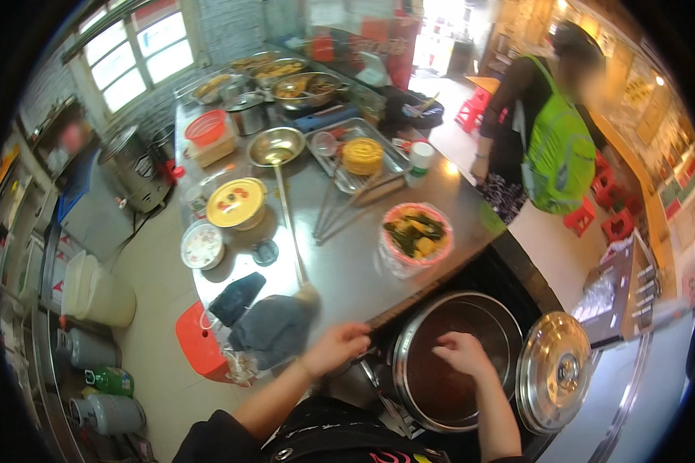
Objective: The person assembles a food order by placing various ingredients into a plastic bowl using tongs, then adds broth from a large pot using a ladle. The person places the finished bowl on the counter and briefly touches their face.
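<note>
My right hand (pixel 463 355) hangs over a large steel pot (pixel 401 363) of dark reddish-brown liquid (pixel 440 390). Its fingers are curled together, and whatever they may hold is too small to make out. Left of the pot, by the counter's edge, my left hand (pixel 340 347) has its fingertips drawn together, with nothing recognisable between them. A shiny domed lid (pixel 567 374) leans against the pot's right side. Above the pot, on the counter, stands a pink-rimmed, plastic-lined bowl (pixel 417 238) of green and yellow food. Beside my left wrist lies a grey cloth (pixel 274 332).
A steel counter (pixel 340 270) carries a long-handled ladle (pixel 289 224), a yellow-lidded bowl (pixel 237 204) and a tray (pixel 394 158) of yellow rounds with tongs. A red stool (pixel 197 339) stands left. Gas cylinders (pixel 112 413) line the left floor. Someone with a green backpack (pixel 560 154) stands beyond.
</note>
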The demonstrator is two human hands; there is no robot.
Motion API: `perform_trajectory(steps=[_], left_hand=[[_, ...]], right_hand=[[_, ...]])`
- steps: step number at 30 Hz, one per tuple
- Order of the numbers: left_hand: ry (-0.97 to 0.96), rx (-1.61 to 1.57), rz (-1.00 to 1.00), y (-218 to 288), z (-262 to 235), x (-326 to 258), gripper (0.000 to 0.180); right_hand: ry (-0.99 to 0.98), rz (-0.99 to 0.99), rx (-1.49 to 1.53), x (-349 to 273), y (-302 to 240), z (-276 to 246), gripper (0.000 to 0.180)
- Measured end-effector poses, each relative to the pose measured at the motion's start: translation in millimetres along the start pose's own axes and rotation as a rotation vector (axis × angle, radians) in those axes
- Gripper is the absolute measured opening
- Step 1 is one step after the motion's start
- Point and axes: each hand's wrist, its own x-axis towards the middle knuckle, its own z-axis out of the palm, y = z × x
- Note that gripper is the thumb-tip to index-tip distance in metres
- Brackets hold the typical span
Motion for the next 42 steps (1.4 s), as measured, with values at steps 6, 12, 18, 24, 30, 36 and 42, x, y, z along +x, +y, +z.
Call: perform_trajectory(steps=[6, 12, 18, 24, 30, 36, 42], left_hand=[[0.2, 0.031, -0.105, -26, -83, -99, 0.03], [0.409, -0.095, -0.031, -38, -130, -153, 0.03], [0.381, 0.206, 0.2, -52, -137, -134, 0.034], [0.411, 0.987, 0.488, -27, -126, -79, 0.045], [0.382, 1.137, 0.446, -32, -126, -73, 0.044], [0.413, 1.186, 0.505, -31, -121, -70, 0.043], [0.433, 1.169, 0.471, -37, -119, -70, 0.04]], right_hand=[[-0.041, -0.349, -0.163, 125, -143, 125, 0.041], [0.003, -0.194, -0.347, 185, -233, 191, 0.037], [-0.097, -0.069, -0.416, 203, -246, 200, 0.048], [-0.061, 0.052, -0.367, 185, -281, 163, 0.036], [0.347, -0.056, -0.256, 191, -276, 159, 0.031], [0.313, -0.111, 0.019, 170, -259, 142, 0.026], [0.224, -0.216, 0.492, 45, -179, 109, 0.021]])
